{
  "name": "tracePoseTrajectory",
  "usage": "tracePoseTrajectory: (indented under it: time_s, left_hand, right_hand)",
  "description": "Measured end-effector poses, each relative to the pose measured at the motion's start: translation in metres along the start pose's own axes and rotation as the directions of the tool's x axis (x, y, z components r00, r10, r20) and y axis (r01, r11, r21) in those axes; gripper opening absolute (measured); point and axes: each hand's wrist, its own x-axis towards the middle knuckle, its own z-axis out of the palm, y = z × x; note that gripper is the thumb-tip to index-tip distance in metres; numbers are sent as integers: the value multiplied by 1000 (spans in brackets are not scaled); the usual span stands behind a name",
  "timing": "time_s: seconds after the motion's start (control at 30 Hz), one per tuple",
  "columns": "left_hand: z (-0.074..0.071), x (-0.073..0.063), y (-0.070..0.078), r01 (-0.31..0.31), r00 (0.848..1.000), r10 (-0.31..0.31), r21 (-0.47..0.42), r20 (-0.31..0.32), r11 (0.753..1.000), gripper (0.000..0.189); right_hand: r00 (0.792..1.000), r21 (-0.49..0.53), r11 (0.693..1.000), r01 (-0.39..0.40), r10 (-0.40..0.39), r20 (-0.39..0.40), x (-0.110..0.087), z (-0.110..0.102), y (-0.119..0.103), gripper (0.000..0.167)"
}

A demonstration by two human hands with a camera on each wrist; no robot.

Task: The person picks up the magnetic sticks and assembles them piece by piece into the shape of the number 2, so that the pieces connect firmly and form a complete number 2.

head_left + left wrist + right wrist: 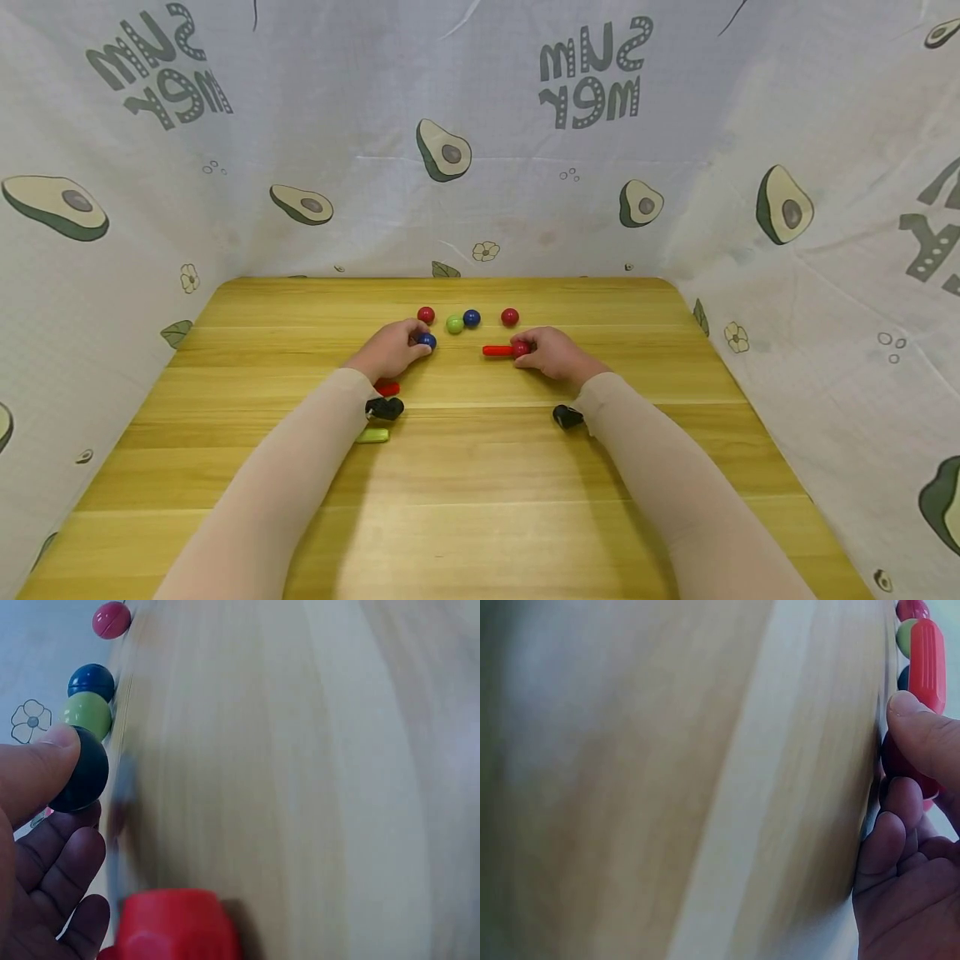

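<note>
My left hand (390,348) pinches a shiny blue ball (427,342) between thumb and fingers. In the left wrist view that blue ball (90,772) looks almost black, its other fingers loosely bent below. To the right, my right hand (555,352) grips a red ball (521,349) with a red handle (497,351) sticking out leftward, like a small maraca. The right wrist view shows the ridged handle (928,667) beyond the thumb. Behind the hands lie a red ball (426,315), a green ball (454,324), another blue ball (472,317) and one more red ball (510,317).
A red handle (387,389) lies partly hidden beneath the left wrist, with a green handle (372,436) nearer, beside the left forearm. Black wrist cameras (568,416) hang under both sleeves. A printed cloth (360,242) surrounds the wooden table (480,533) at the back and sides.
</note>
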Motion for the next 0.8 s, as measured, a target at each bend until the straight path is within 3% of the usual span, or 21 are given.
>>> tracePoseTrajectory:
  time_s: [0.8]
  left_hand:
    - [21, 5, 23, -59, 997, 59, -4, 51, 998, 36]
  right_hand:
    - [1000, -32, 999, 25, -25, -8, 1, 0, 0, 48]
